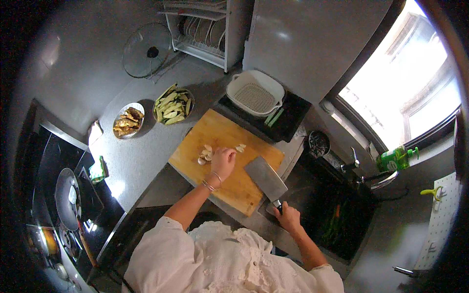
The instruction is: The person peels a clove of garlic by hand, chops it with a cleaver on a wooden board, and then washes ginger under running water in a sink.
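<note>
A wooden cutting board (234, 190) lies at an angle across the counter edge in front of me. My left hand (223, 161) is over its middle with the fingers curled down; whether they pinch anything is hidden. Close to its left side lie several garlic cloves (206, 154). Beyond its right side sits a small pile of garlic pieces (240, 148). My right hand (288, 217) grips the dark handle of a cleaver (266, 179), whose broad blade lies over the board's right part.
Behind the board stand a bowl of sliced eggplant (173, 106), a plate of fried food (128, 121) and a white colander (254, 91) on a black surface. The sink (329, 219) is at right. A frying pan (67, 197) sits on the stove at left.
</note>
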The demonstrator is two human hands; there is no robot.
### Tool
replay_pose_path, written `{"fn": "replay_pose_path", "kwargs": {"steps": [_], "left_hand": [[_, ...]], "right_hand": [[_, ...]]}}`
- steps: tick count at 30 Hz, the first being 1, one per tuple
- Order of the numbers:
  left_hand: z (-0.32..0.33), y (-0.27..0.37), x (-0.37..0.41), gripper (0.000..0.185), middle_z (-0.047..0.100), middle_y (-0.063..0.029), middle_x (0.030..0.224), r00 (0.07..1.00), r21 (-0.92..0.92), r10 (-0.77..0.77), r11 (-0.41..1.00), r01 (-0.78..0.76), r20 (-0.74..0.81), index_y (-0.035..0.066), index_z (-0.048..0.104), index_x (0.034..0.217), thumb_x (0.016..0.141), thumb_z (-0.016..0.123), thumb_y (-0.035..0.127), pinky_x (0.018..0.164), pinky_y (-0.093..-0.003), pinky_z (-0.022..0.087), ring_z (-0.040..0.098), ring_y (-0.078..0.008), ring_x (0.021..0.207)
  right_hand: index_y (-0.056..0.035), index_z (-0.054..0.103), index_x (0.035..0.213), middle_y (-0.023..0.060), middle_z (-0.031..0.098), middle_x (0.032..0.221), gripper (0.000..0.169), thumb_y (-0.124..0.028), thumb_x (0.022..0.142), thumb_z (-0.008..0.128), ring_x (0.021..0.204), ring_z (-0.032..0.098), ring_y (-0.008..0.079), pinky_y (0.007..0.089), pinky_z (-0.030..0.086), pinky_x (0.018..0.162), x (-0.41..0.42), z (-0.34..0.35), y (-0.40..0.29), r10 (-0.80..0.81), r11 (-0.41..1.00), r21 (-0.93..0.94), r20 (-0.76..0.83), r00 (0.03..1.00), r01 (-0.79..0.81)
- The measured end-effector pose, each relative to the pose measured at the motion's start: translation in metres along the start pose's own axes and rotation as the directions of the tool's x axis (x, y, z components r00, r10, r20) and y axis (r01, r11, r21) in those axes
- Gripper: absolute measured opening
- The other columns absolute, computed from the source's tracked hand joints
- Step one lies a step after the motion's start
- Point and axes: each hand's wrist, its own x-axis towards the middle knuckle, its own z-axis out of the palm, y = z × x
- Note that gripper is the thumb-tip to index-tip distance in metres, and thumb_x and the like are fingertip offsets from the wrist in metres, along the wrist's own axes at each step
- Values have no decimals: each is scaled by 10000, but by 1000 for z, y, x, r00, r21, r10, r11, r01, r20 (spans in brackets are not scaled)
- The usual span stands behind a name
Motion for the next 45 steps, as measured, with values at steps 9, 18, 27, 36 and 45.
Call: {"fn": "replay_pose_path", "kwargs": {"steps": [9,18,27,36,45], "left_hand": [[23,46,-53,101,550,-103,849,856,-227,431,898,-377,286,44,590,801,718,559,91,808,-395,403,497,-293,868],[45,75,-31,220,535,-122,1010,894,-165,440,891,-423,85,36,556,932,718,591,71,869,-420,403,483,-320,1003],[28,9,13,103,536,-103,941,976,182,207,959,-216,63,40,586,800,703,556,51,854,-391,375,473,-292,964],[-85,-84,-1,81,585,8,803,977,396,-206,894,208,-47,152,623,758,679,603,152,799,-423,342,472,-241,922],[-67,-98,-6,96,594,-24,813,958,406,-109,914,-8,265,168,654,745,695,613,238,817,-416,324,494,-241,875]], "right_hand": [[-79,456,691,5,366,467,471,-470,915,322,363,315,105,254,248,361,3,-14,21,-161,146,865,499,852,-479],[-69,466,736,-11,339,426,494,-511,897,317,319,275,75,221,250,341,-2,-10,24,-452,-319,675,508,733,-665],[-67,458,732,-15,344,429,490,-518,887,344,307,263,59,212,262,330,-1,-20,10,-464,-337,706,452,762,-623],[-93,461,721,-16,340,423,483,-546,865,375,307,256,72,213,202,314,-35,-13,32,-317,-494,672,451,834,-551],[-82,465,727,-14,350,421,494,-537,878,347,316,264,77,221,212,327,-30,-11,19,-313,-417,710,474,823,-568]]}}
